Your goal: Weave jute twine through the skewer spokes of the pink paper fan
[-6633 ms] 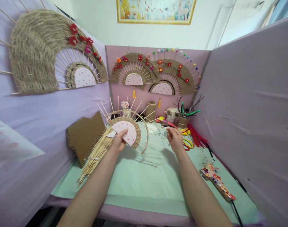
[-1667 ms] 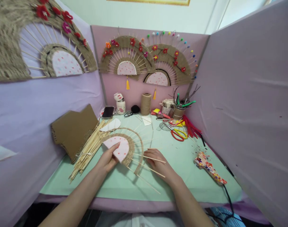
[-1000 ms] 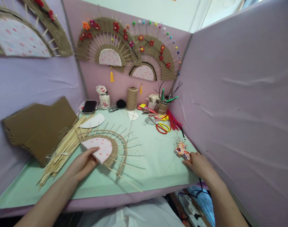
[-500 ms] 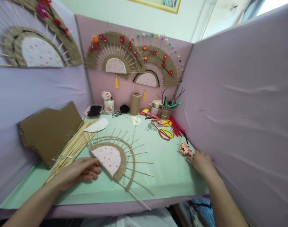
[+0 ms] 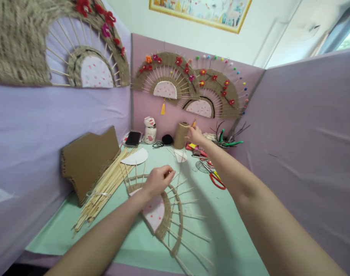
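**Two hands, two objects: fan frame and twine spool**

Left hand (image 5: 159,180) rests on the half-made fan (image 5: 163,207), which lies flat on the green table (image 5: 192,168) in front of the person. Fingers are curled loosely over the upper spokes and woven band; whether they pinch a spoke or only press down, I cannot tell.

Right hand (image 5: 195,135) is stretched to the back of the table, fingers against the side of the twine spool (image 5: 181,135), which stands upright near the pink back panel. Fingers look partly open, touching rather than wrapped round; a firm hold is not shown.

Handling, as I judge it:
- Fan: light, and fragile at the edges. Thin stick spokes stick out bare past the twine rings and would likely snap or shift if grabbed. Safest hold looks to be the pink dotted half-disc at the hub.
- Spool: light, firm, with a rough surface that should not slip. Take it round the middle; it could tip if pushed at the top.

Nearby: stick bundle (image 5: 104,188) and cardboard (image 5: 88,161) to the left, scissors (image 5: 215,178) to the right.

Writing: none readable; no brand or label made out anywhere.
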`<action>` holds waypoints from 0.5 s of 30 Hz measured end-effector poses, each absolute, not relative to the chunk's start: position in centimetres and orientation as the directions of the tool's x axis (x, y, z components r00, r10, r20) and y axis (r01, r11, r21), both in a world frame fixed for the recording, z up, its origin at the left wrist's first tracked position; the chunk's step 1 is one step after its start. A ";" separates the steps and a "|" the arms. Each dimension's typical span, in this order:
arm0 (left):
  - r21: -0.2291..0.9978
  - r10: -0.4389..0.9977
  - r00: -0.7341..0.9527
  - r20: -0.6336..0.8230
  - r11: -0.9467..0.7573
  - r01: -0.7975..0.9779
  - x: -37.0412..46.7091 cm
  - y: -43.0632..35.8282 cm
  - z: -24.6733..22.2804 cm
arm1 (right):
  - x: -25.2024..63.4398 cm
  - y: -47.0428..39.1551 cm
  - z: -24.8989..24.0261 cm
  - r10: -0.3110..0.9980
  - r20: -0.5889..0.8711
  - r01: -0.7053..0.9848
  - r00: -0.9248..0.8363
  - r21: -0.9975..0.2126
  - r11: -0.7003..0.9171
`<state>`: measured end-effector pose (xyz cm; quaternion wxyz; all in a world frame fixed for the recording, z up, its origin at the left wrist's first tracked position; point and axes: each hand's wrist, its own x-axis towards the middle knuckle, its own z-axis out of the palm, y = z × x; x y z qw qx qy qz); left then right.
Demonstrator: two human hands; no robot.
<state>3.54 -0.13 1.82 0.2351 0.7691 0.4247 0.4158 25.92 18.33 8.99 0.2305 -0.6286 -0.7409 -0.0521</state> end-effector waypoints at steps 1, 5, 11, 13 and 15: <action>0.664 0.832 0.309 0.460 -0.554 0.502 3.7 0.2 0.9 | 25.4 19.9 8.9 0.909 0.411 0.954 -0.071 -0.238 0.182; 0.458 0.748 0.453 0.485 -0.659 0.597 2.8 0.3 -1.7 | 23.7 23.4 8.5 0.899 0.437 0.938 0.038 -0.325 0.119; 0.314 0.653 0.510 0.560 -0.737 0.599 2.5 0.0 -1.8 | 22.8 26.2 8.2 0.910 0.388 0.922 0.147 -0.386 0.016; 0.312 0.640 0.510 0.575 -0.747 0.587 2.6 0.0 -1.8 | 23.0 26.7 8.1 0.921 0.361 0.924 0.147 -0.382 0.002; 0.318 0.641 0.503 0.580 -0.747 0.584 2.6 0.0 -1.7 | 23.4 26.7 8.0 0.927 0.349 0.927 0.137 -0.376 0.005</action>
